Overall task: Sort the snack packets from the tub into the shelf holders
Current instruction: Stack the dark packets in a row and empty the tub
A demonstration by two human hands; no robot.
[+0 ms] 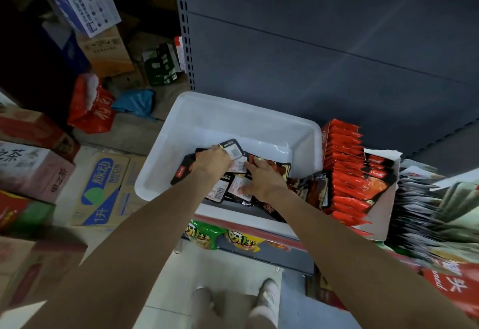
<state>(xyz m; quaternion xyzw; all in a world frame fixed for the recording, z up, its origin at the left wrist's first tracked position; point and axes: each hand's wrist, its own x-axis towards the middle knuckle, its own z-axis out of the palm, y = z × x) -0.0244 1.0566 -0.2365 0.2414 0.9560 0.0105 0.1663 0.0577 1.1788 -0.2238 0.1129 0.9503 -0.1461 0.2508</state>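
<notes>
A white plastic tub sits on the shelf edge and holds several black snack packets with white barcode labels. My left hand reaches into the tub and grips a black packet at its top, fingers curled round it. My right hand lies on the pile beside it, fingers spread flat over the labelled packets. To the right of the tub stands a cardboard shelf holder packed with red packets.
Grey shelf back panel rises behind the tub. More stacked packets fill the shelf at right. Green and yellow snack bags hang below the shelf. Cardboard boxes and a red bag crowd the floor at left.
</notes>
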